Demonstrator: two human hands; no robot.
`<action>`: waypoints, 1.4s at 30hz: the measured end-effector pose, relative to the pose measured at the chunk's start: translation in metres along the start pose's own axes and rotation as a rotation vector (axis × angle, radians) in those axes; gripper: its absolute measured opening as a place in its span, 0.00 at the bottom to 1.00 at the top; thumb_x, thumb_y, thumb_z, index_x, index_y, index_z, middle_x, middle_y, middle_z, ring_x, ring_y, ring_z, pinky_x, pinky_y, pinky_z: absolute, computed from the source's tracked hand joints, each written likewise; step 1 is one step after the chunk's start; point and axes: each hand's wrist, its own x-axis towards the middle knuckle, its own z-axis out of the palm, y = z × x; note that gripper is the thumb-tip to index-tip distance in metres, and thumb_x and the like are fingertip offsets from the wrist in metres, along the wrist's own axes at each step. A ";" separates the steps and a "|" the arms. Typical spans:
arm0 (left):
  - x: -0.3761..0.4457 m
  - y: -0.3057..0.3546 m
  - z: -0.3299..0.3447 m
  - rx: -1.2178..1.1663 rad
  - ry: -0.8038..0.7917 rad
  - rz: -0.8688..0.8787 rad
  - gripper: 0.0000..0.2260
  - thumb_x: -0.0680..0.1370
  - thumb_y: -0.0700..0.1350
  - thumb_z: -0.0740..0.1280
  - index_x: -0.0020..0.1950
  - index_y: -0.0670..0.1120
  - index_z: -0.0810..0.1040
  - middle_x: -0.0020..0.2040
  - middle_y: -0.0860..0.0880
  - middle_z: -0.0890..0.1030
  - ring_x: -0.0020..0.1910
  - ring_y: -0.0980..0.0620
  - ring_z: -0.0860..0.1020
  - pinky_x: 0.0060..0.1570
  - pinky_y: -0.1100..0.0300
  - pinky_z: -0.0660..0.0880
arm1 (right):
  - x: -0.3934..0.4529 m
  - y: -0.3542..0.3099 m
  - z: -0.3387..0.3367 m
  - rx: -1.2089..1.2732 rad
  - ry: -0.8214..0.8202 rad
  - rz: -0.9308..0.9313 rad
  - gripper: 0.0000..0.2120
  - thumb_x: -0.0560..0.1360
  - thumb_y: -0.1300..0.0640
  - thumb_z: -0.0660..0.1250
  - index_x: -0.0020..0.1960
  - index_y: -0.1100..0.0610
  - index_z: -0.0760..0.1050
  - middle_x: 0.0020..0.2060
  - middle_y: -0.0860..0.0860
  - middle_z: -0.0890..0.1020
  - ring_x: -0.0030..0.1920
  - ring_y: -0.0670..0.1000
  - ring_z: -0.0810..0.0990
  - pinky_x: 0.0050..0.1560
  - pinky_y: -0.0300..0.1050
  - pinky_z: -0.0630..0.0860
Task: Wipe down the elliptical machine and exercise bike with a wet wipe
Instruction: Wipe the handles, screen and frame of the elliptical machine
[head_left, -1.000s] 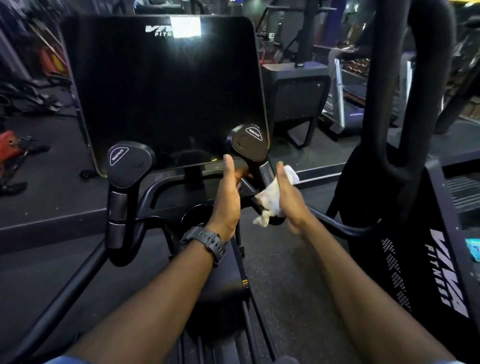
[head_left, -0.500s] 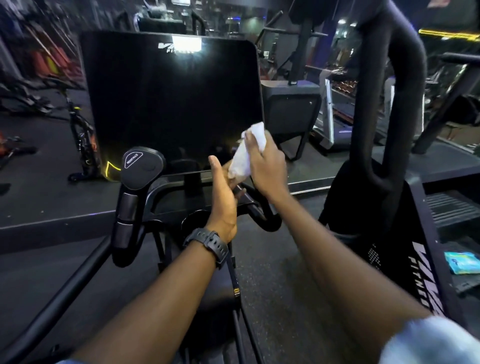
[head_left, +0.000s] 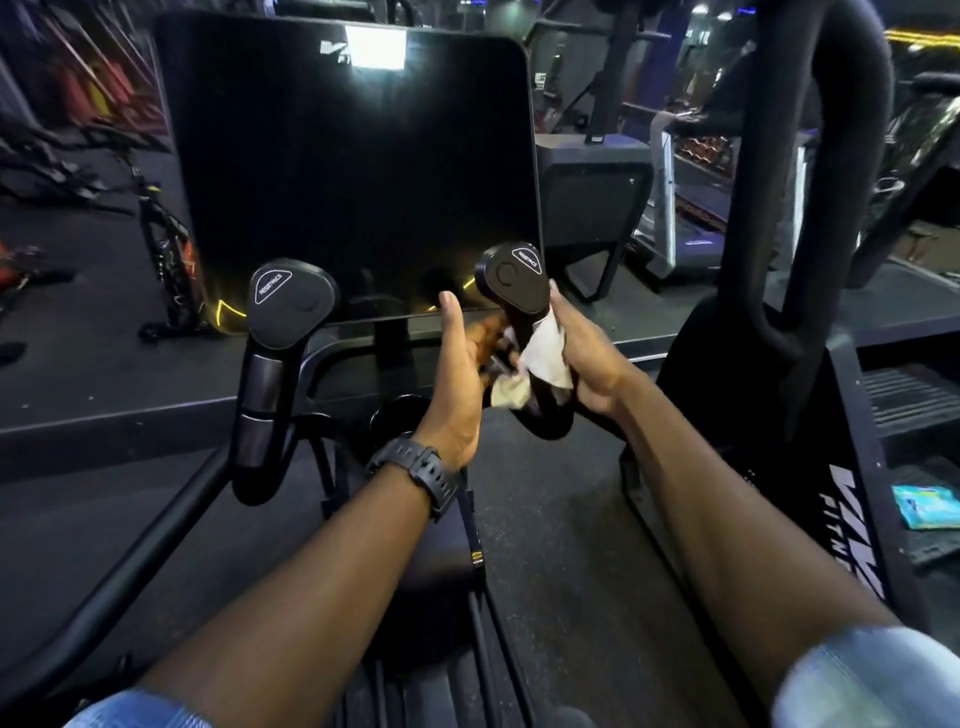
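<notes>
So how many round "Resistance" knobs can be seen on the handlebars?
2. The left knob tops the untouched left grip. The right knob sits just above the right hand, which holds the wipe around that grip. None seems hidden.

A screen (head_left: 353, 171) stands far and centre, with two handles near it: the left handle (head_left: 280, 353) and the right handle (head_left: 519, 312). Both hands meet at the right handle, left hand (head_left: 462, 374) on its left, right hand (head_left: 592, 364) on its right, the wipe (head_left: 545, 356) between them. A packet (head_left: 927, 506) lies far right
</notes>
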 end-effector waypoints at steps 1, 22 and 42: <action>0.000 -0.001 -0.001 -0.001 -0.011 0.007 0.33 0.81 0.69 0.41 0.58 0.53 0.82 0.56 0.53 0.86 0.57 0.56 0.83 0.66 0.54 0.73 | -0.002 -0.003 0.006 -0.037 0.060 -0.030 0.24 0.81 0.38 0.54 0.57 0.54 0.79 0.46 0.52 0.84 0.45 0.48 0.84 0.45 0.44 0.79; 0.005 -0.007 -0.021 0.145 -0.158 -0.012 0.34 0.82 0.67 0.40 0.75 0.51 0.71 0.72 0.50 0.76 0.70 0.52 0.74 0.75 0.48 0.65 | -0.024 0.110 -0.010 0.130 0.247 -0.070 0.29 0.77 0.34 0.49 0.62 0.52 0.76 0.62 0.57 0.80 0.62 0.53 0.79 0.68 0.50 0.71; 0.007 -0.004 -0.027 0.183 -0.212 -0.028 0.38 0.78 0.71 0.43 0.75 0.51 0.73 0.72 0.49 0.77 0.71 0.52 0.75 0.76 0.45 0.65 | -0.002 0.105 -0.011 0.815 0.121 0.557 0.14 0.73 0.64 0.69 0.57 0.65 0.74 0.38 0.61 0.82 0.33 0.57 0.84 0.26 0.42 0.80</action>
